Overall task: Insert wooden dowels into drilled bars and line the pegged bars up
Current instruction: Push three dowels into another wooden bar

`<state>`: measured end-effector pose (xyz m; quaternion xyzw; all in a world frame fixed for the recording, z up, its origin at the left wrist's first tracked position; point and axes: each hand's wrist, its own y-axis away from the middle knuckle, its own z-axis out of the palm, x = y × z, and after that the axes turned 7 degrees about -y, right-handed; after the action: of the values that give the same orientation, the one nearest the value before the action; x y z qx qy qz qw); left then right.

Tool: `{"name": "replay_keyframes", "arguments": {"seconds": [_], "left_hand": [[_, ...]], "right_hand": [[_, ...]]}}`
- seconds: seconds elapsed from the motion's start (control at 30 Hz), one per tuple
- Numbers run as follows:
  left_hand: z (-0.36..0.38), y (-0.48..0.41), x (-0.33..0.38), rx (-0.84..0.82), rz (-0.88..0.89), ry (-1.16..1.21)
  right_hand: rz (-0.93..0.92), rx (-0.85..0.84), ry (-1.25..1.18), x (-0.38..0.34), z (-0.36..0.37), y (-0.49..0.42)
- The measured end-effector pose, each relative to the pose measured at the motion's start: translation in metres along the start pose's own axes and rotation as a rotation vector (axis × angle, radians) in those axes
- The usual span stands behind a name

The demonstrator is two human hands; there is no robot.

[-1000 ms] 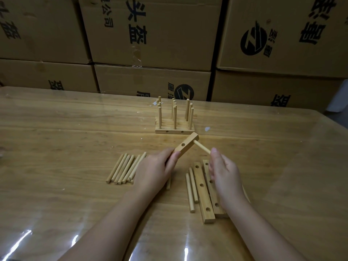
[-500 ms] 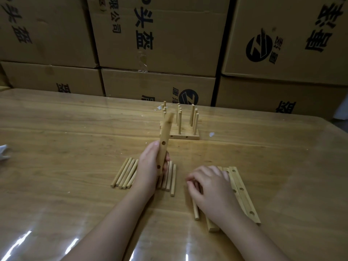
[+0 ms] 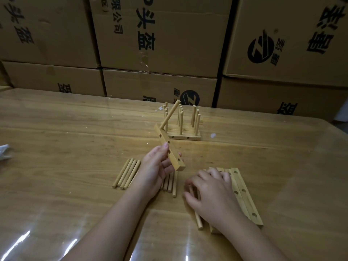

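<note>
Left hand point(image 3: 154, 170) gripped the pale drilled bar point(image 3: 169, 149) above the table point(image 3: 75, 129), one dowel point(image 3: 170, 114) slanting from its far end, pegged bars point(image 3: 185, 135) just behind; right hand point(image 3: 212, 194) curled over a loose dowel point(image 3: 198, 221), hold unclear.

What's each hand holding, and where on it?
The left hand grips the drilled bar at its near half; the right hand rests on loose dowels, grip unclear.

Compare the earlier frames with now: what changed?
The right hand let go of the inserted dowel and dropped to the loose dowels; whether it grips one is unclear. The left hand still holds the drilled bar; the pegged bars stayed put.
</note>
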<state>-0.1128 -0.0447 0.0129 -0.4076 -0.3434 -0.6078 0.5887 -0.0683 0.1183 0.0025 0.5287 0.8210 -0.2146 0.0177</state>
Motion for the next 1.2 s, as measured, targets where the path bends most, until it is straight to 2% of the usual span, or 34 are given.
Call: {"name": "replay_keyframes", "arguments": {"seconds": [0.37,0.53,0.67,0.73,0.8,0.9,0.97,1.2], "left_hand": [[-0.002,-0.001,-0.002,-0.033,-0.006,-0.038],[0.001,0.0,-0.001,-0.032,-0.006,-0.041],[0.002,0.0,-0.001,-0.041,-0.005,-0.046],[0.002,0.001,0.0,-0.054,-0.004,-0.052],[0.002,0.001,0.0,-0.076,-0.002,-0.061],[0.0,0.002,0.0,-0.113,-0.006,-0.103],[-0.001,0.003,-0.001,-0.151,-0.013,-0.133],[-0.002,0.004,-0.001,-0.219,-0.046,-0.201]], "right_hand": [[-0.015,0.015,-0.055,-0.005,-0.003,0.001],[-0.101,-0.107,-0.102,-0.006,-0.006,0.003],[-0.086,-0.159,-0.192,-0.004,-0.006,0.002],[0.005,-0.173,-0.384,-0.003,-0.008,0.002],[0.182,-0.147,-0.733,0.001,-0.014,-0.001],[0.411,0.05,-1.173,0.012,-0.021,-0.003],[0.5,0.157,-1.419,0.017,-0.023,-0.005],[0.585,0.329,-1.747,0.024,-0.023,-0.009]]}}
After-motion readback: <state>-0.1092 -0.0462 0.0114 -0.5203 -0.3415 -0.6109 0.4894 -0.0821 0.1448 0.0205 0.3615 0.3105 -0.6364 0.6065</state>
